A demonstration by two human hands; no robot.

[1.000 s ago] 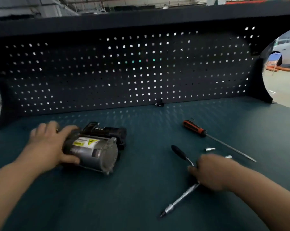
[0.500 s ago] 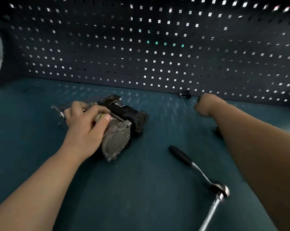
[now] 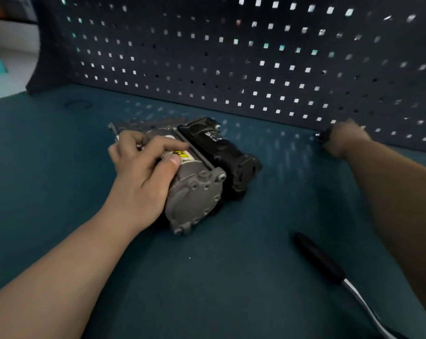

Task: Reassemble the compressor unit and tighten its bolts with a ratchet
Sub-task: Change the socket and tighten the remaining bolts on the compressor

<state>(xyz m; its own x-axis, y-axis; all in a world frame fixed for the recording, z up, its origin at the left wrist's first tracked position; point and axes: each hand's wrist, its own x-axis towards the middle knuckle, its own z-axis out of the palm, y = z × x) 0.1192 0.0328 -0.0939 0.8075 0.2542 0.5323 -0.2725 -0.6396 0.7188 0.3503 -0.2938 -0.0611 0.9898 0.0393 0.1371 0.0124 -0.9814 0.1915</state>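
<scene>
Compressor unit [image 3: 202,177] lies on its side on the green bench top [image 3: 48,167], centre-left of frame, grey end cap facing lower right, black half behind. My left hand [image 3: 141,174] grasps its grey body, thumb by the yellow label [image 3: 182,155]. Ratchet [image 3: 327,270] lies lower right, black handle pointing up-left. My right hand [image 3: 346,140], mid right, sits at the pegboard [image 3: 231,57] foot against a small dark part [image 3: 322,137]; blurred, can't tell if it grips

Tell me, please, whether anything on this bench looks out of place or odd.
One thing: a small dark part sits at the foot of the pegboard, far from the compressor unit under the left hand. The right hand is at it; blur hides its grip.
</scene>
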